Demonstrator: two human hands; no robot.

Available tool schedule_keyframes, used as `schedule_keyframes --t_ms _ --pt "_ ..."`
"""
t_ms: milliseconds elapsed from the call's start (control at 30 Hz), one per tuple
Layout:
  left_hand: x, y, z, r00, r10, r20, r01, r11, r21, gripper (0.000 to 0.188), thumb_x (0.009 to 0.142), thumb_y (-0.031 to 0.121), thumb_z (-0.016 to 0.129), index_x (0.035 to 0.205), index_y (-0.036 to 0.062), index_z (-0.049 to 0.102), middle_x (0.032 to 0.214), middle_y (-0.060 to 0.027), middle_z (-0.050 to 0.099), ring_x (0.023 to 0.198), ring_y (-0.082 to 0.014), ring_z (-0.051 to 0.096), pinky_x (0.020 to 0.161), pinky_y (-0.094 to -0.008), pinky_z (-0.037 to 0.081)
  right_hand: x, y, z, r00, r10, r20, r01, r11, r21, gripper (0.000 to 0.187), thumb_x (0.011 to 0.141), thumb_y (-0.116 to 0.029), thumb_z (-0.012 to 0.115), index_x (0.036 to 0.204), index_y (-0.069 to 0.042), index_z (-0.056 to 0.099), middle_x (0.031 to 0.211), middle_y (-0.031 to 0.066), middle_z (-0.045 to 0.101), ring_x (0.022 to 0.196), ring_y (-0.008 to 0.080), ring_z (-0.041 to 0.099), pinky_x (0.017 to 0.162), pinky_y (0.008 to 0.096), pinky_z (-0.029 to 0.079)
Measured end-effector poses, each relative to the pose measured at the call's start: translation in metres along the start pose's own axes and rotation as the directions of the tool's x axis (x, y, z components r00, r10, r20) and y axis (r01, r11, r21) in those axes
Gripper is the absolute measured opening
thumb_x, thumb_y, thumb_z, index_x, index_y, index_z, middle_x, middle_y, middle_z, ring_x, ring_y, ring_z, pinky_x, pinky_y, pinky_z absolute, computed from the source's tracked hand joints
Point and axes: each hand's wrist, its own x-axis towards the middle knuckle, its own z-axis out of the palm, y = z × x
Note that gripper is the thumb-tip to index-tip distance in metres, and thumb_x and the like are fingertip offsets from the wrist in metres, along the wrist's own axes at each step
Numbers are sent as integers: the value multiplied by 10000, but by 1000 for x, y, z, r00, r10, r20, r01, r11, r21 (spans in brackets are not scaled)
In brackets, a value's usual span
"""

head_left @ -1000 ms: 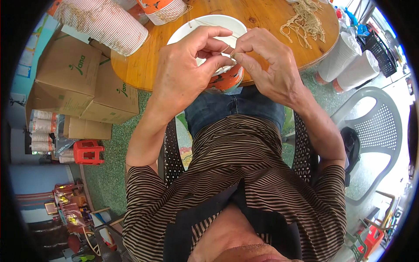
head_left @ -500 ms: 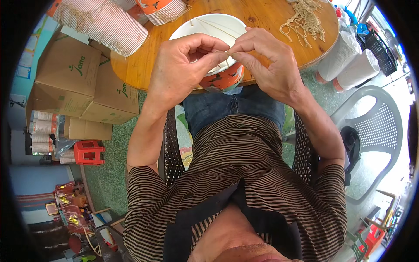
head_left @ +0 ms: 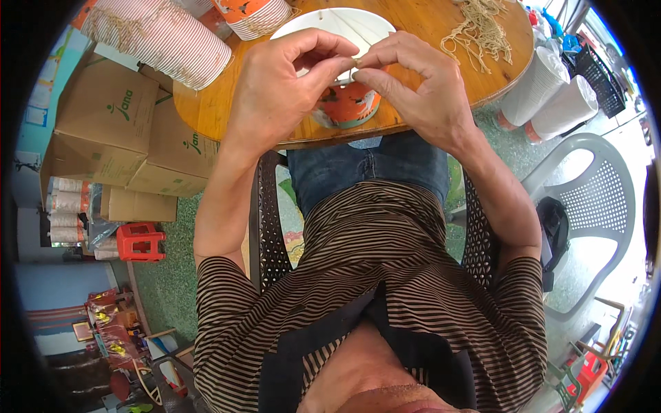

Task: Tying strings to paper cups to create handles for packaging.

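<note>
An orange-patterned paper bucket (head_left: 348, 105) with a white inside stands at the near edge of the wooden table, partly hidden behind my hands. A thin cord (head_left: 356, 62) runs across its mouth and comes up between my fingertips over the near rim. My left hand (head_left: 275, 89) pinches the cord between thumb and forefinger. Opposite it, my right hand (head_left: 425, 86) pinches the same cord, fingertips almost meeting the left ones. Whether the cord is knotted there is too small to tell.
On the wooden table (head_left: 406, 20), a heap of loose cords (head_left: 480, 34) lies at the far right. Nested buckets (head_left: 162, 41) lie at the far left, with another orange stack (head_left: 255, 14) beside them. Cardboard boxes (head_left: 103, 103) stand left, a grey plastic chair (head_left: 599, 186) right.
Both hands have shifted slightly away from my body and a little left, still pinching the cord. The bucket has moved slightly farther onto the table.
</note>
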Motion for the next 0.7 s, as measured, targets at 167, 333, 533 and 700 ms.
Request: schedule_keyframes --t_ms 167,333,533,700 --pt "0 -7 10 977 202 -70 -180 953 243 143 968 33 707 1100 10 756 956 -30 768 832 -77 721 672 -231 600 0 5 2 999 38 -14 -38 999 -28 153 872 -193 794 912 -47 767 886 96 734 836 259 697 756 366 543" --pt "-4 -3 17 966 238 -101 -207 947 244 149 899 18 717 1043 13 756 948 -114 768 823 -194 755 723 -301 597 -2 6 -1 994 105 -7 -105 994 -11 139 896 -173 744 884 -35 746 855 99 721 809 258 689 772 371 535" --pt "-7 2 21 967 230 -109 -198 949 246 153 899 5 704 1045 7 751 952 -118 763 837 -206 756 748 -306 603 -4 10 -1 1000 2 -7 -2 1000 3 100 881 -124 735 876 -26 717 844 85 715 813 249 684 800 368 531" --pt "-7 -1 19 966 235 -105 -199 942 270 150 909 19 699 1050 7 751 960 -121 766 844 -207 756 764 -314 606 -5 10 0 1000 -16 -6 16 1000 22 90 880 -110 734 870 -23 711 843 80 710 818 245 683 805 366 532"
